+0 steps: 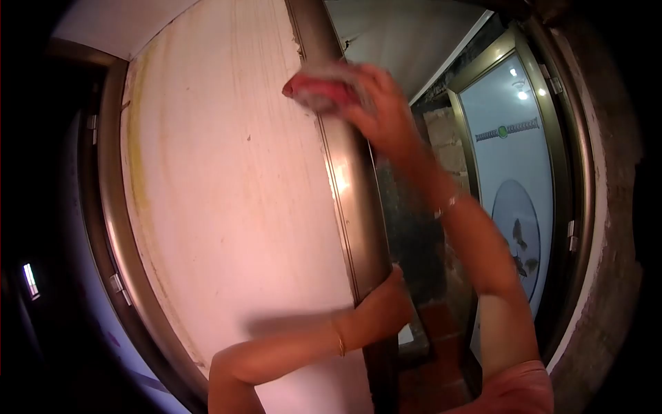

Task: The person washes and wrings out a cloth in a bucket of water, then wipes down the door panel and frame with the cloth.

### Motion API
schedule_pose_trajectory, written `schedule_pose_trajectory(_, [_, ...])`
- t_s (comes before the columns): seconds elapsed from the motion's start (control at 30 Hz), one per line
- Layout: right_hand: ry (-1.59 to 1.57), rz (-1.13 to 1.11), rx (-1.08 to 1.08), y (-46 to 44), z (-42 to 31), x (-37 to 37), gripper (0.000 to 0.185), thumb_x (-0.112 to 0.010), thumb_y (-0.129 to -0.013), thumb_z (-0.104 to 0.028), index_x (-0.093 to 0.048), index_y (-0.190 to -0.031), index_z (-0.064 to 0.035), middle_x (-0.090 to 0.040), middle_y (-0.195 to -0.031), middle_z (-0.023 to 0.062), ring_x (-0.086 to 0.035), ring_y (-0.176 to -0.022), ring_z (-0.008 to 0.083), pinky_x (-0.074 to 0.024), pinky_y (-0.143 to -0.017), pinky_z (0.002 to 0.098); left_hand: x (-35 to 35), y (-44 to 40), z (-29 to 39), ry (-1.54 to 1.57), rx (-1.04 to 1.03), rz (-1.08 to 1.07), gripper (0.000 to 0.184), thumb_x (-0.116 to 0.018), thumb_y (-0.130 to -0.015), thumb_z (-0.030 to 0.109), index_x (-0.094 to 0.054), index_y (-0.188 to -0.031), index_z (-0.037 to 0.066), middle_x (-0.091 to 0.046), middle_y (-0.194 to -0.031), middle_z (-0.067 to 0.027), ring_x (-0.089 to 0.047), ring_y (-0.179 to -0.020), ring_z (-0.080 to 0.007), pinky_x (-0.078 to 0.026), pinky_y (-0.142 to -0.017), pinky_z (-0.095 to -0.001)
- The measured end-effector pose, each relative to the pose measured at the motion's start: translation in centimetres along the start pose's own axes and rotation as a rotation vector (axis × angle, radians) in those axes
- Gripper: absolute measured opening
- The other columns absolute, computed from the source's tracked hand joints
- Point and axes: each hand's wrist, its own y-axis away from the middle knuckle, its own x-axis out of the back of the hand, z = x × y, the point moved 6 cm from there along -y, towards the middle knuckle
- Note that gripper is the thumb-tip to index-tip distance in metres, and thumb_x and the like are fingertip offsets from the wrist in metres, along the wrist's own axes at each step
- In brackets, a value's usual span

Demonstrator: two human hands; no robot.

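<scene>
A bronze-coloured metal door frame [355,200] runs from the top of the head view down past the middle, along the edge of a pale wall. High on it, my right hand [383,103] is closed on a red and greyish cloth [321,93] that lies against the frame. Hand and cloth are somewhat blurred. Lower down, my left hand [379,307] wraps round the same frame, its thumb side up and most of its fingers hidden. Both wrists wear a thin bracelet.
The pale wall [234,179] has yellowish streaks and chipped edges. At right stands a door with a frosted, patterned glass panel [507,152]. Another bronze frame [114,207] with hinges is at left, beside a dark opening. Reddish floor tiles [434,379] show below.
</scene>
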Motion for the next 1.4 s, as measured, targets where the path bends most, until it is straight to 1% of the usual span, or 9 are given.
schedule_pose_trajectory(0.17, [0.745,-0.276,0.247,-14.4,5.1,-4.7,0.017,-0.056,-0.088,-0.016,-0.069,-0.094,-0.0056,-0.064,-0.108,0.0166,-0.059,-0.1,0.0344,-0.0466,-0.081,0.046,-1.6,-0.3,1.0,0.158,-0.034,0.054,0.016,-0.059,-0.079,0.022,-0.072,-0.076,0.014,-0.065,-0.074,-0.0088,-0.059,-0.082,-0.0282,-0.041,-0.089,-0.0496])
schedule_pose_trajectory(0.37, [0.472,-0.205,-0.404,-20.1,4.4,-3.5,0.034,-0.056,-0.091,-0.036,-0.068,-0.094,-0.004,-0.066,-0.097,0.0224,-0.063,-0.091,0.038,-0.0482,-0.081,0.0489,1.0,0.7,0.1,0.132,0.015,0.227,0.019,-0.057,-0.08,0.022,-0.074,-0.079,0.013,-0.062,-0.087,-0.008,-0.054,-0.09,-0.0277,-0.039,-0.088,-0.0467])
schedule_pose_trajectory(0.57, [0.387,-0.286,0.222,-11.1,1.1,-2.2,0.046,-0.069,-0.079,-0.024,-0.06,-0.122,-0.009,-0.06,-0.116,0.0193,-0.059,-0.103,0.037,-0.0476,-0.091,0.0426,1.6,1.0,0.0,0.169,-0.046,0.251,0.018,-0.058,-0.078,0.021,-0.073,-0.074,0.013,-0.062,-0.087,-0.0062,-0.051,-0.092,-0.0264,-0.038,-0.088,-0.0452])
schedule_pose_trajectory(0.87, [0.362,-0.368,-0.122,-15.2,2.1,-2.7,0.047,-0.065,-0.082,-0.026,-0.059,-0.125,-0.0083,-0.059,-0.119,0.0155,-0.054,-0.115,0.0321,-0.0438,-0.099,0.0385,-0.3,0.3,0.6,0.148,0.023,0.336,0.02,-0.058,-0.076,0.024,-0.073,-0.072,0.012,-0.062,-0.081,-0.0087,-0.052,-0.089,-0.027,-0.039,-0.086,-0.0443])
schedule_pose_trajectory(0.97, [0.442,-0.068,0.242,-21.5,10.9,-5.9,0.039,-0.055,-0.091,-0.038,-0.066,-0.089,-0.0006,-0.067,-0.085,0.022,-0.065,-0.077,0.0384,-0.0503,-0.074,0.0467,1.6,1.3,-0.1,0.118,0.017,0.386,0.022,-0.058,-0.077,0.026,-0.074,-0.075,0.011,-0.062,-0.083,-0.0099,-0.052,-0.089,-0.0275,-0.039,-0.086,-0.0455])
schedule_pose_trajectory(1.07, [0.895,-0.123,0.377,-22.1,10.6,-7.2,0.035,-0.059,-0.089,-0.033,-0.065,-0.089,0.0008,-0.067,-0.082,0.0212,-0.063,-0.07,0.0374,-0.0493,-0.065,0.0444,2.8,1.7,-0.6,0.147,-0.004,0.307,0.023,-0.057,-0.077,0.026,-0.075,-0.079,0.012,-0.063,-0.085,-0.0101,-0.052,-0.09,-0.0278,-0.038,-0.087,-0.0457])
schedule_pose_trajectory(1.17, [0.165,-0.161,0.091,-18.9,9.8,-4.7,0.029,-0.061,-0.088,-0.029,-0.065,-0.088,-0.0003,-0.066,-0.075,0.0164,-0.063,-0.064,0.0301,-0.0516,-0.059,0.0403,2.6,1.0,-0.6,0.233,-0.029,0.232,0.019,-0.058,-0.076,0.025,-0.074,-0.076,0.014,-0.062,-0.085,-0.0084,-0.052,-0.091,-0.0274,-0.038,-0.087,-0.0449])
schedule_pose_trajectory(1.27, [0.231,-0.424,-0.353,-9.2,5.4,-1.8,0.054,-0.067,-0.081,-0.026,-0.054,-0.13,-0.0071,-0.057,-0.119,0.017,-0.054,-0.115,0.0307,-0.0435,-0.099,0.0377,1.2,0.8,0.1,0.195,-0.016,0.302,0.015,-0.06,-0.075,0.024,-0.073,-0.072,0.016,-0.061,-0.083,-0.0059,-0.052,-0.091,-0.0263,-0.038,-0.086,-0.0435])
schedule_pose_trajectory(1.4, [-0.044,-0.307,0.053,5.3,-2.5,1.5,0.05,-0.074,-0.076,-0.024,-0.06,-0.123,-0.0141,-0.056,-0.118,0.0134,-0.053,-0.112,0.0316,-0.0446,-0.097,0.041,0.6,1.0,0.2,0.106,-0.03,0.238,0.012,-0.062,-0.073,0.023,-0.072,-0.07,0.016,-0.06,-0.081,-0.0043,-0.054,-0.093,-0.0249,-0.039,-0.086,-0.0415])
